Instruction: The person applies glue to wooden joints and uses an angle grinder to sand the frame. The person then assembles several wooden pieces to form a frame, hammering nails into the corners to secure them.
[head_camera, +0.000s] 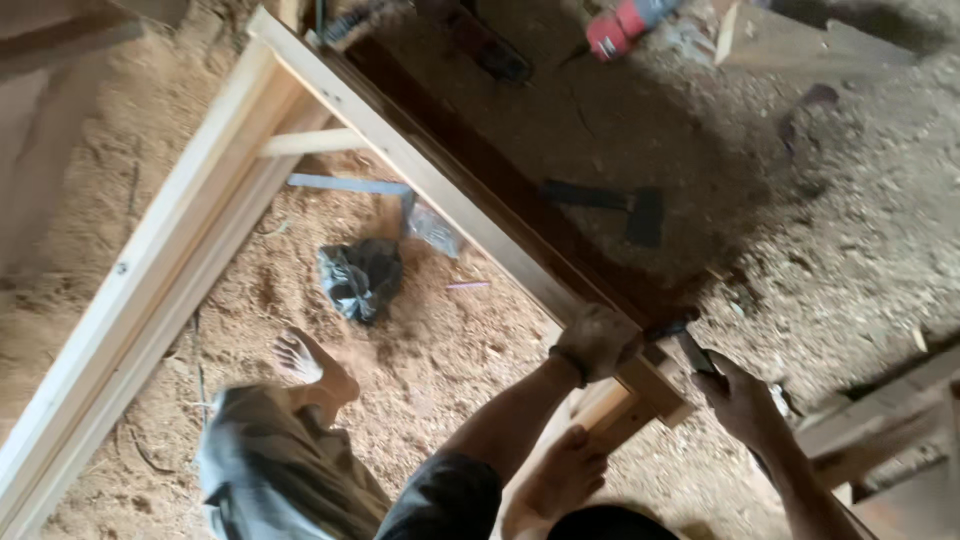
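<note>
- My left hand (597, 341) is clenched over the near corner of the pale wooden frame (420, 165), pressing down where the long rail meets a short cross piece.
- My right hand (740, 398) is wrapped around the handle of a dark hand tool (688, 345); its head rests on the frame corner just beside my left hand. I cannot tell what kind of tool it is.
- The frame's near long rail runs diagonally, from the corner under my hands up and left toward the top of the view. A second long rail (140, 290) slants from upper middle down to the lower left, so the frame opens toward me and to the left.
- A short light crossbar (315, 142) bridges the two rails near the far end.
- A dark board (520, 195) lies along the right side of the near rail, parallel and touching it.
- My bare foot (560, 480) is planted below the corner; the other foot (310, 365) stands on sawdust inside the frame.
- Inside the frame, on the sawdust floor (450, 350), sits a crumpled dark plastic bag (362, 277); I cannot see what it holds. A clear bag (432, 226) lies just beyond it.
- A hammer (622, 205) lies on the ground right of the dark board, well apart from my hands.
- A red power tool (625, 25) lies at the top edge.
</note>
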